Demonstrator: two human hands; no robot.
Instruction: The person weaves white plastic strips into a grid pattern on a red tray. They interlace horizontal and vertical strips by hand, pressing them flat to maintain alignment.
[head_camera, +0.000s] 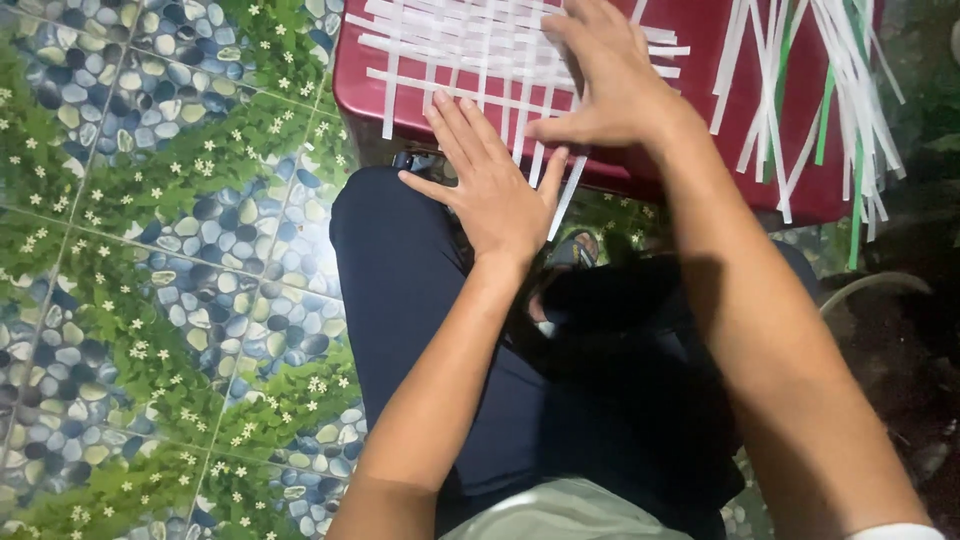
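Observation:
A woven mat of white strips (470, 50) lies on a dark red stool top (690, 100). My left hand (490, 180) lies flat, fingers spread, over the stool's near edge and touches the hanging ends of the strips. My right hand (610, 75) presses flat on the weave further back, fingers apart. Neither hand grips anything. A bundle of loose white and green strips (830, 90) hangs over the stool's right side.
My legs in dark trousers (420, 300) are under the stool's front. A sandal (572, 250) shows beneath it. The floor (150, 250) to the left has tiles printed with pebbles and leaves. Dark ground lies at the right.

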